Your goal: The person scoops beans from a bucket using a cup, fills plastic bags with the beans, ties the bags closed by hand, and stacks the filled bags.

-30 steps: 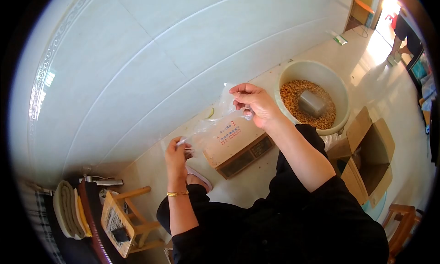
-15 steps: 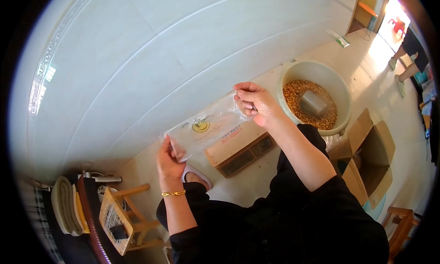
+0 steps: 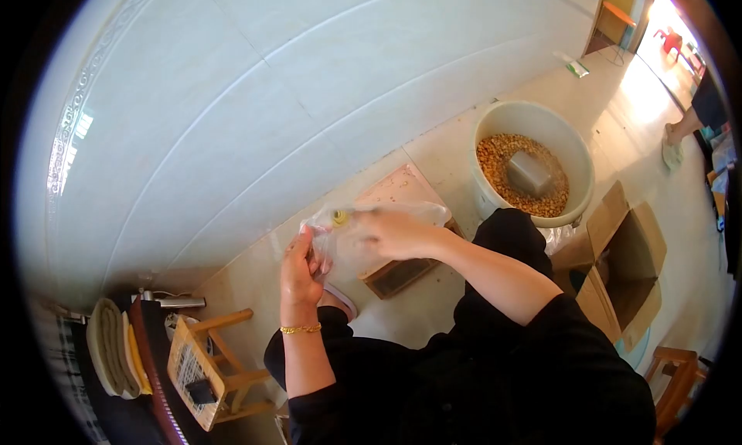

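A clear plastic bag (image 3: 323,242) with a yellow round print is gripped at its left end between the thumb and fingers of my left hand (image 3: 298,269), which wears a gold bracelet (image 3: 301,329). My right hand (image 3: 396,235) is over the bag's middle, its fingers smeared by motion; whether they are inside the bag or against its outside cannot be made out. Beneath the bag, a low box (image 3: 402,184) with a pale top and brown side sits on the floor. Right of my hands is a large pale bucket (image 3: 573,128) of golden-brown kernels or nuts, with a clear plastic container (image 3: 529,173) lying on them.
An open cardboard box (image 3: 607,221) stands by my right knee. At left are a small wooden stool (image 3: 205,360) bearing a dark flat object and a stack of folded cloths (image 3: 112,348). The tiled wall (image 3: 270,97) rises ahead. Another person's leg (image 3: 684,128) shows at far right.
My right hand has moved left and down from the bag's right end to its middle. The stretched bag has gone slack and crumpled. My left hand keeps its hold. The other person has shifted.
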{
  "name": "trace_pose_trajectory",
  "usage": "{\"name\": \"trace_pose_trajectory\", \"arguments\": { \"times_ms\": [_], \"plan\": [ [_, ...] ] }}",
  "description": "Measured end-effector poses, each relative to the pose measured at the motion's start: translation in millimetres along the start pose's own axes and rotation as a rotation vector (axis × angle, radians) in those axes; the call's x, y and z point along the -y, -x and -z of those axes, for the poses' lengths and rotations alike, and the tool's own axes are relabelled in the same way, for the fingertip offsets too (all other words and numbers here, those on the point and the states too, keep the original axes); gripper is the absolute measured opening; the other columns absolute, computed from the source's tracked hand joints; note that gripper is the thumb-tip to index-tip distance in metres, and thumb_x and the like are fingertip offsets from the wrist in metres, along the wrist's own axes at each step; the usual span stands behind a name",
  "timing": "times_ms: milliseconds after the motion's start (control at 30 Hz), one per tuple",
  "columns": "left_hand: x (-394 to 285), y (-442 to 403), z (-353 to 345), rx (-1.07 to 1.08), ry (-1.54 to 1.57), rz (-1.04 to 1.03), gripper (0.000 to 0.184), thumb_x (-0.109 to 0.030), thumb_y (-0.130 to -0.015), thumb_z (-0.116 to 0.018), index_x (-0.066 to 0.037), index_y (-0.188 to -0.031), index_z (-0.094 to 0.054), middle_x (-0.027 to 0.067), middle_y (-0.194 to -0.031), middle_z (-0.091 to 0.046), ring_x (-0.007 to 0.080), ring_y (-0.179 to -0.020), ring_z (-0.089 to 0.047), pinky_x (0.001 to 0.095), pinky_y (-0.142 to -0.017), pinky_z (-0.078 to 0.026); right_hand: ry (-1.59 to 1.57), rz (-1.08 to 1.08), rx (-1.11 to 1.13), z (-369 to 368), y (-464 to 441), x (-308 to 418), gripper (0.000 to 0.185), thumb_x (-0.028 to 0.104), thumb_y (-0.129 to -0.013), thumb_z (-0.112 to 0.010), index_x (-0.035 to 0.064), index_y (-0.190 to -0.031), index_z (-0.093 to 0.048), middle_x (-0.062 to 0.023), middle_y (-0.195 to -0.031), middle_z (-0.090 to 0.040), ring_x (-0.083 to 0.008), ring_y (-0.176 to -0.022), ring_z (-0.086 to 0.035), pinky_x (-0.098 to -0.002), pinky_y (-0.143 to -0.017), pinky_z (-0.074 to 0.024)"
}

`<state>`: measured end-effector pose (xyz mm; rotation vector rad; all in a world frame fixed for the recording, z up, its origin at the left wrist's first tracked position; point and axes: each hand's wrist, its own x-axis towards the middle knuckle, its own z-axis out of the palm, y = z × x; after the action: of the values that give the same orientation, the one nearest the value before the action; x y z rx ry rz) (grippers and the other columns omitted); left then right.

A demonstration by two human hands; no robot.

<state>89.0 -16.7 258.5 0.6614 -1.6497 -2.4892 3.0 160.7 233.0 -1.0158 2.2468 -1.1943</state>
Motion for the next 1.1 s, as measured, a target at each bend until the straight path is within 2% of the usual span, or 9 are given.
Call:
{"name": "trace_pose_trajectory", "arguments": {
  "times_ms": [33,167,267,333,500,567,633,833,1100],
  "plan": [
    [-2.4,2.3,-1.7,-0.013,-0.02,0.018,0.03,-0.027,-0.095,-0.047,-0.002,-0.089,-0.062,-0.0062,-0.049,-0.029,0.006,-0.042,-0.024,0.0226,-0.044,-0.028,0.168,-0.081,-0.216,-3.8,-2.3,-4.5,0.04,0.017,-0.083,-0.058,0.0084,-0.122,-0.054,-0.0176,-0.126,-0.047,-0.0378,-0.102,-0.054,-0.042,-0.09,-0.0426],
    [-4.2,2.8,3.7,-0.09,-0.084,0.076,0.031,-0.028,-0.095,-0.047,-0.001,-0.092,-0.062,-0.0058,-0.049,-0.03,0.0059,-0.043,-0.027,0.0221,-0.043,-0.029,0.266,-0.17,-0.041,9.0,4.4,-6.1,0.046,0.018,-0.082,-0.059,0.0107,-0.127,-0.051,-0.0183,-0.132,-0.042,-0.0409,-0.102,-0.054,-0.0423,-0.092,-0.042],
    [0.8,-2.3,14.6,-0.186,-0.031,0.046,0.031,-0.027,-0.094,-0.047,-0.001,-0.095,-0.063,-0.0053,-0.051,-0.032,0.0057,-0.045,-0.029,0.0218,-0.043,-0.03,0.553,0.207,0.188,-9.2,11.5,-15.9,0.048,0.022,-0.079,-0.062,0.012,-0.125,-0.052,-0.0174,-0.127,-0.049,-0.0367,-0.102,-0.056,-0.0422,-0.091,-0.042],
    [-1.0,-0.8,16.5,-0.214,-0.005,0.032,0.03,-0.027,-0.094,-0.047,-0.001,-0.096,-0.063,-0.0055,-0.052,-0.032,0.0054,-0.046,-0.03,0.0215,-0.044,-0.03,0.181,0.293,0.524,5.6,7.1,4.9,0.048,0.025,-0.078,-0.065,0.0142,-0.124,-0.054,-0.0141,-0.113,-0.06,-0.0296,-0.101,-0.058,-0.0402,-0.091,-0.0418],
    [2.4,-5.7,30.7,-0.304,-0.002,-0.005,0.028,-0.023,-0.094,-0.047,-0.001,-0.097,-0.063,-0.006,-0.053,-0.033,0.0058,-0.047,-0.033,0.0217,-0.045,-0.031,-0.501,-0.126,0.134,76.7,-52.6,18.2,0.03,0.023,-0.085,-0.058,0.0077,-0.111,-0.061,-0.0094,-0.099,-0.066,-0.0138,-0.077,-0.064,-0.0331,-0.075,-0.0484],
    [-6.3,-2.6,23.9,-0.251,-0.105,-0.011,0.026,-0.022,-0.093,-0.048,-0.002,-0.097,-0.064,-0.0058,-0.054,-0.035,0.0057,-0.048,-0.035,0.0218,-0.047,-0.032,-0.183,-0.119,-0.202,90.0,-86.3,-11.3,0.023,0.023,-0.08,-0.061,0.0059,-0.094,-0.066,-0.0115,-0.086,-0.066,-0.021,-0.074,-0.065,-0.0338,-0.064,-0.0513],
    [-7.9,-2.7,20.4,-0.245,-0.14,-0.01,0.025,-0.022,-0.093,-0.049,-0.002,-0.097,-0.064,-0.0054,-0.054,-0.037,0.0052,-0.048,-0.035,0.0212,-0.046,-0.031,0.232,-0.05,-0.31,85.0,-116.8,-76.1,0.019,0.019,-0.078,-0.058,0.0055,-0.089,-0.066,-0.0156,-0.088,-0.065,-0.0284,-0.08,-0.064,-0.0372,-0.072,-0.0503],
    [-0.1,-2.5,15.4,-0.261,-0.24,0.041,0.025,-0.023,-0.093,-0.049,-0.004,-0.095,-0.065,-0.0038,-0.055,-0.042,0.0034,-0.049,-0.035,0.0197,-0.046,-0.029,0.447,-0.386,-0.077,8.0,-122.7,-212.0,0.017,0.01,-0.076,-0.056,0.0021,-0.09,-0.062,-0.021,-0.097,-0.063,-0.0346,-0.093,-0.06,-0.0402,-0.079,-0.0473],
    [-2.2,-13.9,24.0,-0.241,-0.332,0.117,0.024,-0.021,-0.095,-0.047,-0.006,-0.096,-0.065,-0.0044,-0.058,-0.042,0.0039,-0.056,-0.037,0.0198,-0.053,-0.029,0.737,-0.194,-0.197,-55.9,-138.0,-288.9,0.021,0.009,-0.083,-0.049,-0.0002,-0.099,-0.058,-0.0249,-0.113,-0.055,-0.0368,-0.112,-0.049,-0.0432,-0.096,-0.0395]
  ]
}}
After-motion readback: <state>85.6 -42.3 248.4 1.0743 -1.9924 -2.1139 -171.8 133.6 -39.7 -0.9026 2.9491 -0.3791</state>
